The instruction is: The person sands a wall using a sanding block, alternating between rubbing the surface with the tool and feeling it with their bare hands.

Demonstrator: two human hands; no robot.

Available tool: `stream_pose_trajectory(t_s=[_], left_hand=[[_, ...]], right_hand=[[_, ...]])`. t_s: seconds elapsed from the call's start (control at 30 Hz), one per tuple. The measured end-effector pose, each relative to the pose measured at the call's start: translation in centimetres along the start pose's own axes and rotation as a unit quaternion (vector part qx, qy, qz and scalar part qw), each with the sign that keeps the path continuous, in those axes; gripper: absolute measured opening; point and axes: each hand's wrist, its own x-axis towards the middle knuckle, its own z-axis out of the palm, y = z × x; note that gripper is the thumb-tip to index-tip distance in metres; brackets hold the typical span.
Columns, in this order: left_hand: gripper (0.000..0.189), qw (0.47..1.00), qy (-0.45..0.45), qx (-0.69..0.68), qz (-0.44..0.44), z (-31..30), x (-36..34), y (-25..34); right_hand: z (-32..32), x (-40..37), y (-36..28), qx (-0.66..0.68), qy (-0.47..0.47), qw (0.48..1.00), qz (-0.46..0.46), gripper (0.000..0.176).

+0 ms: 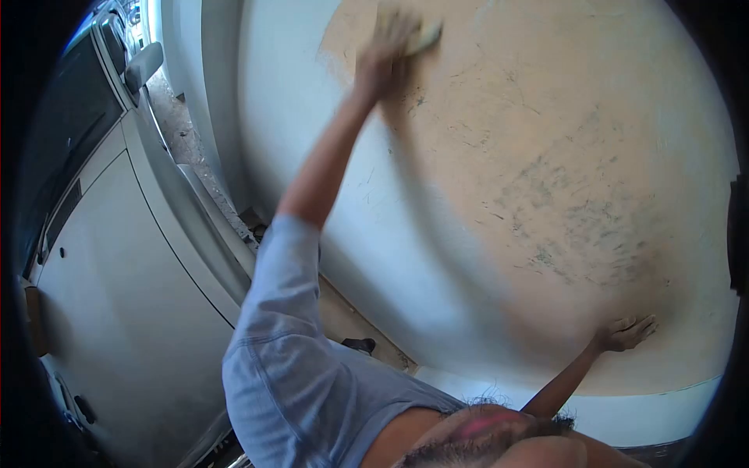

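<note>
My left hand (pixel 388 45) is stretched far up and presses a pale sanding block (pixel 425 37) against a large, light panel (pixel 351 257). The hand and block are somewhat blurred, and the fingers partly hide the block. Under the block lies the edge of a broad tan patch (pixel 468 132) on the panel, with dark scuffs and scratches across its middle and lower right. At the lower right my right hand (pixel 626 333) seems to lie on the patch, fingers stretched out, nothing in it. Its fingertips look dusty.
A light-coloured vehicle (pixel 133 257) stands close on the left, its side mirror (pixel 144 67) jutting toward the panel. Between vehicle and panel runs a narrow strip of floor (pixel 183 132). A dark shoe (pixel 359 344) shows near the panel's lower edge.
</note>
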Motion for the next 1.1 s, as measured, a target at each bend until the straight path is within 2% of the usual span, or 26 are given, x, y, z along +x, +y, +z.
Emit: stream_pose_trajectory(t_s=[0.07,0.1,0.17,0.2,0.23,0.27,0.3,0.33,0.37,0.4,0.43,0.47,0.5,0.57,0.6,0.7,0.73,0.8,0.83,0.9,0.93,1.0,1.03,1.1], left_hand=[[0.032,0.995,-0.07,0.007,-0.07,-1.1,10.1,-1.4],[0.035,0.993,0.036,-0.077,0.082,-1.5,12.2,-1.9],[0.032,0.997,-0.018,0.047,-0.055,-1.0,6.1,-4.2],[0.033,0.995,0.079,0.024,0.058,-1.0,2.4,-6.0],[0.035,0.998,0.065,0.014,-0.009,-1.2,-3.6,-7.5],[0.035,0.996,0.064,0.051,0.038,-1.5,-8.3,-8.5],[0.033,0.998,0.066,0.016,-0.013,-1.6,-12.5,-9.2],[0.032,0.996,0.053,0.009,-0.074,-2.1,-13.1,-8.2],[0.032,0.995,0.061,0.008,-0.077,-1.7,-11.3,-8.1],[0.031,0.996,0.077,0.026,-0.037,-1.6,-7.2,-8.0],[0.031,0.995,0.093,0.046,0.006,-1.7,-2.3,-7.8],[0.032,0.993,0.112,0.04,-0.002,-1.4,3.4,-6.4],[0.034,0.998,0.028,0.005,-0.063,-2.3,8.7,-3.9],[0.036,0.996,0.085,-0.013,0.023,-1.1,15.5,-0.4],[0.035,0.999,-0.005,0.011,-0.045,-1.1,14.4,-0.2],[0.039,0.997,0.018,-0.056,0.05,1.2,2.1,-0.6],[0.037,1.0,-0.017,0.013,0.018,2.0,-4.3,-0.6],[0.036,0.996,0.006,-0.083,-0.024,1.7,-15.0,2.9],[0.036,0.996,-0.004,-0.05,-0.078,1.5,-14.7,4.5],[0.037,1.0,0.02,-0.016,0.012,2.5,-7.5,5.1],[0.038,0.995,0.064,-0.059,0.043,2.3,-1.2,6.3],[0.042,0.992,0.08,-0.057,0.082,2.6,9.8,7.8],[0.043,0.99,-0.11,-0.068,-0.063,1.1,14.7,9.3],[0.043,0.983,-0.103,-0.124,-0.085,0.1,16.0,10.9]], right_hand=[[-0.1,0.4,-0.6,0.003,0.016,1.0,-0.011,0.049],[0.0,0.5,-1.0,0.006,0.031,0.999,-0.016,0.049],[0.1,0.5,-0.9,0.004,0.015,1.0,-0.004,0.05],[-0.1,0.2,-0.9,0.002,0.001,1.0,0.009,0.051],[-0.2,0.3,-0.8,0.002,-0.002,1.0,0.02,0.051],[-0.3,0.6,-0.7,0.001,-0.012,1.0,0.005,0.054],[-0.3,0.5,-1.0,0.0,-0.018,1.0,-0.013,0.056],[-0.3,0.4,-1.2,0.0,-0.012,1.0,-0.01,0.056],[-0.4,0.6,-1.0,-0.024,-0.023,0.999,-0.026,0.058],[-0.3,1.0,-0.7,-0.045,-0.031,0.997,-0.045,0.06],[-0.1,1.2,-0.8,-0.043,-0.022,0.998,-0.051,0.06],[-0.2,1.2,-0.9,-0.049,-0.031,0.997,-0.049,0.061],[-0.4,1.0,-0.7,-0.056,-0.044,0.996,-0.048,0.062],[0.5,0.2,0.4,-0.042,-0.03,0.997,-0.057,0.062],[0.6,0.3,0.5,-0.03,-0.021,0.997,-0.062,0.063],[-0.2,0.9,-0.9,-0.039,-0.031,0.998,-0.045,0.062],[-0.1,1.0,-1.1,-0.042,-0.025,0.998,-0.038,0.062],[-0.4,1.1,-1.3,-0.013,-0.028,0.999,-0.036,0.063],[-0.7,0.9,-1.2,-0.019,-0.029,0.999,-0.038,0.063],[-0.1,0.8,-0.9,-0.019,-0.029,0.999,-0.022,0.063],[-0.1,0.7,-0.7,-0.027,-0.026,0.999,-0.028,0.063],[-0.5,0.5,-0.5,-0.056,-0.054,0.997,-0.022,0.063],[-0.5,0.7,-0.3,-0.06,-0.053,0.996,-0.024,0.063],[-0.2,0.5,-0.6,-0.012,-0.036,0.999,-0.018,0.063]])
